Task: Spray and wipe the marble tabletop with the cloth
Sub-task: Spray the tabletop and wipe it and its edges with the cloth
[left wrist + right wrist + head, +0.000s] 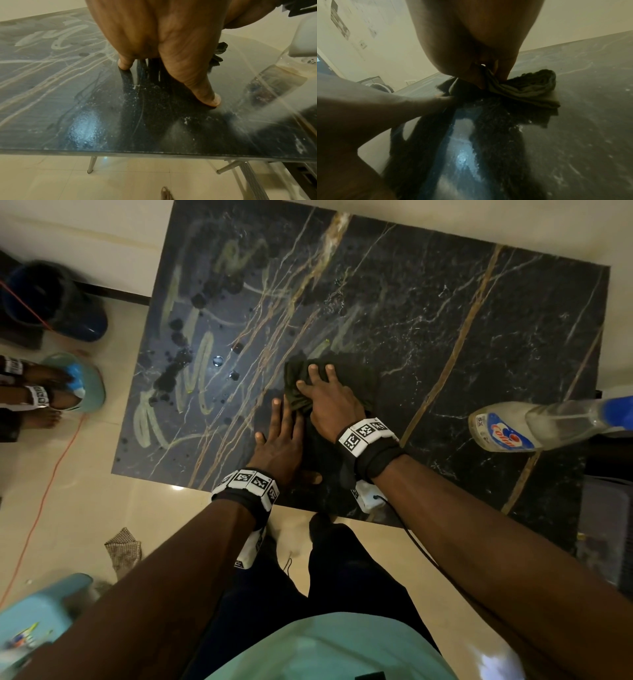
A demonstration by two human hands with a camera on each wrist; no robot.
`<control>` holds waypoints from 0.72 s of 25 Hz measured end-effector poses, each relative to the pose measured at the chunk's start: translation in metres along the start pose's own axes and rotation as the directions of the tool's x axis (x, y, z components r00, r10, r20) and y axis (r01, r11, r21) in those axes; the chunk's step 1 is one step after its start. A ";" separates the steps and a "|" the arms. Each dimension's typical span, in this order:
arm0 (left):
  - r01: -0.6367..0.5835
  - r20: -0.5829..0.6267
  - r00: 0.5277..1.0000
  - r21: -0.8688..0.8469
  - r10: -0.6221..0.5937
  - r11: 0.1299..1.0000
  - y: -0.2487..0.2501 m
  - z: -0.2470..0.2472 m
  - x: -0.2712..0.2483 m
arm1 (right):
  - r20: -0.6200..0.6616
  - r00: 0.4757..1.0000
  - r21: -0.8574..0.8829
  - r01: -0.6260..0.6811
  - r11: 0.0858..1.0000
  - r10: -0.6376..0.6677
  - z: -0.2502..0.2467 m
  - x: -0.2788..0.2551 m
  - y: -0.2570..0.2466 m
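The black marble tabletop (462, 344) has gold veins, and pale smeared streaks with wet drops cover its left half. A dark crumpled cloth (359, 378) lies near the front edge. My right hand (322, 392) rests on top of it; in the right wrist view a fold of the cloth (530, 88) is pinched between thumb and fingers. My left hand (279, 433) lies flat on the marble just left of the cloth, fingers straight, and its thumb (205, 94) presses the stone. A clear spray bottle (513, 426) with a blue head lies tilted at the table's right edge.
Left of the table another person's hands (37, 392) are at a teal basin (92, 385). A dark blue bucket (51, 299) and an orange cord (44, 501) are beside it. On the floor are a checkered rag (123, 549) and a teal stool (37, 611).
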State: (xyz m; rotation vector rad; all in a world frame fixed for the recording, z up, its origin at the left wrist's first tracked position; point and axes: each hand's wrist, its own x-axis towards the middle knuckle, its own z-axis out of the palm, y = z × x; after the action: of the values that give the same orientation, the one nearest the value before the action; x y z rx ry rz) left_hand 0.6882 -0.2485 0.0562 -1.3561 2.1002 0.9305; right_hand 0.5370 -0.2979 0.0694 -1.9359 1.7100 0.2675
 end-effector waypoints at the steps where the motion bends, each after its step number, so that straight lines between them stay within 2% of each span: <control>1: 0.001 0.005 1.000 0.004 -0.002 1.000 0.000 0.000 0.000 | 0.001 1.000 0.005 0.005 1.000 -0.005 -0.002 0.005 -0.002; 6: -0.002 -0.003 1.000 -0.023 0.002 1.000 0.000 0.002 0.002 | 0.020 0.999 -0.010 0.042 0.999 -0.042 -0.015 0.027 -0.018; 11: 0.015 0.040 0.999 -0.026 -0.014 1.000 0.002 0.001 0.004 | 0.051 0.996 -0.011 0.070 0.997 -0.070 -0.008 0.016 -0.027; 18: -0.014 -0.006 1.000 -0.052 0.014 0.999 -0.002 0.005 0.005 | -0.014 1.000 0.074 0.000 0.997 0.001 -0.022 0.050 -0.031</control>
State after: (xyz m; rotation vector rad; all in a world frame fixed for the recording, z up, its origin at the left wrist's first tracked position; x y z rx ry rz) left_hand 0.6883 -0.2479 0.0486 -1.3732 2.1055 0.9951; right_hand 0.5711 -0.3505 0.0712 -1.8876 1.7055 0.1883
